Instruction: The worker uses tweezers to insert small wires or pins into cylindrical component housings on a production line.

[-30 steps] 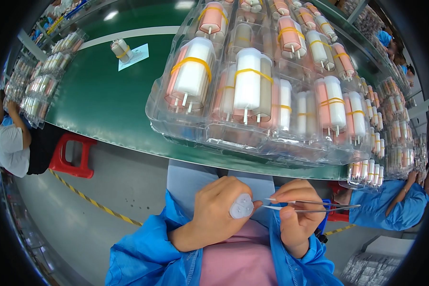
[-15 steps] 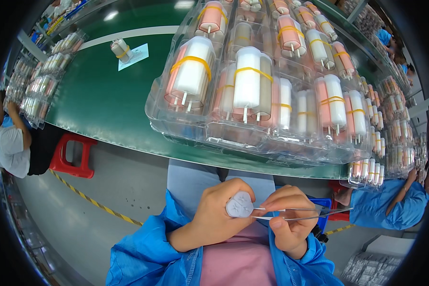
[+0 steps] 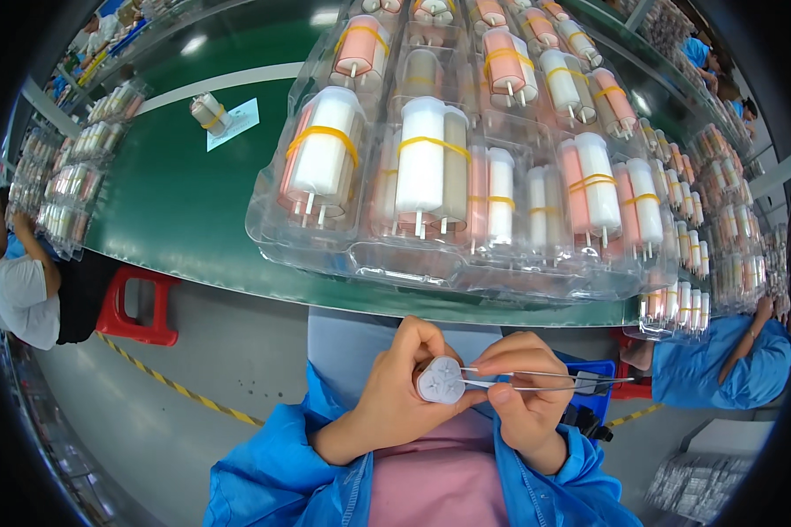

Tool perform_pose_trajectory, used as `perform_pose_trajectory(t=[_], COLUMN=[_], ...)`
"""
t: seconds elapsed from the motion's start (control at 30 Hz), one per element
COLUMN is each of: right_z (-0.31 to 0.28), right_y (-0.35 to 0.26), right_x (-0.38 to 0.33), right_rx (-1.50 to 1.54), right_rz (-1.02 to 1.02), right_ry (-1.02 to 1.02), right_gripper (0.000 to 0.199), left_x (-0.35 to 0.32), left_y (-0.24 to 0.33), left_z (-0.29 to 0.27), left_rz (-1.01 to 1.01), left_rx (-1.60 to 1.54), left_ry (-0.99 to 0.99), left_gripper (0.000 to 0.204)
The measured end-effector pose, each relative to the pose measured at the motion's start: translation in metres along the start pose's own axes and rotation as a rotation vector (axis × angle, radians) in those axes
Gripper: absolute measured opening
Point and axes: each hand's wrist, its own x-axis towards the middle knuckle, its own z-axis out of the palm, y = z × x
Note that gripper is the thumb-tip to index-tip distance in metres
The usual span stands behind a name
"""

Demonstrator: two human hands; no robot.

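Observation:
My left hand [image 3: 388,397] is wrapped round a pale grey-white three-lobed piece [image 3: 440,380], its end face turned up toward me with small marks on each lobe. Metal tweezers [image 3: 602,382] lie between the thumb and fingers of my right hand [image 3: 529,386]. Their two slightly parted tips are at the right edge of that end face; whether they touch it or pinch anything is too small to tell. Both hands are above my lap, below the table edge. The rest of the piece is hidden inside my left hand.
On the green table [image 3: 176,198], stacked clear plastic trays [image 3: 395,259] hold several banded bundles of white, pink and grey tubes. One banded bundle [image 3: 209,113] stands by a pale blue paper [image 3: 237,126]. Left is a red stool [image 3: 141,307]; co-workers sit on both sides.
The tweezer tips have come nearer each other and slightly closer to the end face. My left hand keeps its grip. The table and trays have shifted slightly left in view.

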Motion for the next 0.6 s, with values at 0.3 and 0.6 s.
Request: perform_pose_trajectory(t=[0.3, 0.6], right_z=[0.0065, 0.0077], right_y=[-0.0061, -0.0061], right_x=[0.0039, 0.0087], right_rx=[-0.001, -0.081], right_rz=[-0.068, -0.091], right_ry=[-0.098, -0.139], right_gripper=[0.019, 0.016], left_x=[0.0027, 0.0046], left_y=[0.0065, 0.0067], left_z=[0.0022, 0.0030], left_rz=[0.108, 0.176], left_rx=[0.309, 0.366], left_ry=[0.061, 0.087], left_gripper=[0.024, 0.027])
